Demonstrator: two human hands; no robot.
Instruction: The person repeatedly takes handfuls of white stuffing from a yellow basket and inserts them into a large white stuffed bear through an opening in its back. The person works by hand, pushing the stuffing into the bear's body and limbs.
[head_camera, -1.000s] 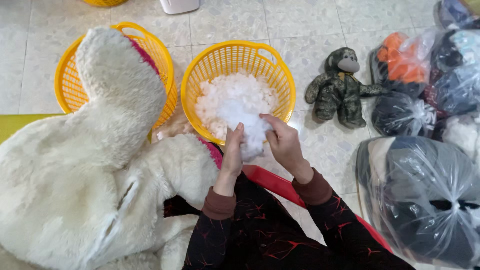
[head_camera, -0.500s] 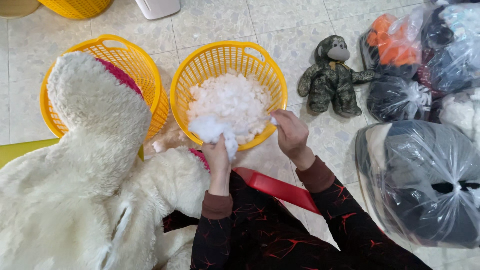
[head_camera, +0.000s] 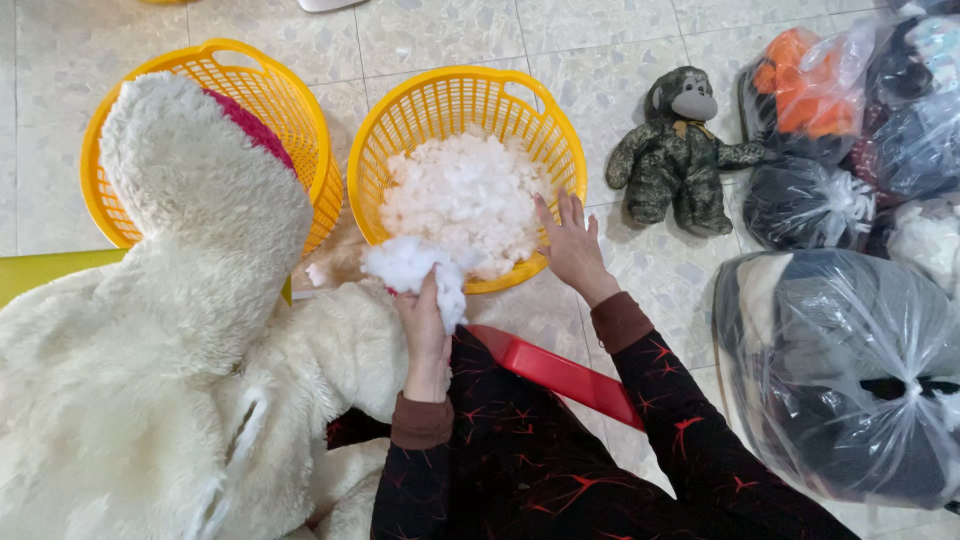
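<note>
So the left hand (head_camera: 425, 335) is closed around a clump of white stuffing (head_camera: 410, 270), holding it right at the near rim of the yellow basket (head_camera: 560, 125) that's full of the same fluffy white filling (head_camera: 460, 200). The clump sits just over the rim, between that basket and the big cream plush toy (head_camera: 180, 340) that takes up the whole left side of the view, its fuzzy head lying over a second yellow basket (head_camera: 110, 215) beside the first one. The right hand (head_camera: 570, 245) is open, fingers spread and resting flat against the right near edge of the stuffing basket, touching the rim and the filling, holding nothing. Both arms are in dark sleeves with red crackle lines and brown cuffs. A red flat thing (head_camera: 560, 375) pokes out under the forearms, can't tell what it is exactly. Everything's on a pale tiled floor (head_camera: 640, 40). Off to the right of the basket a dark green plush monkey (head_camera: 675, 155) lies face up, and past it, along the right edge, are clear plastic bags (head_camera: 840, 370) stuffed with more soft toys, one with something orange inside.
</note>
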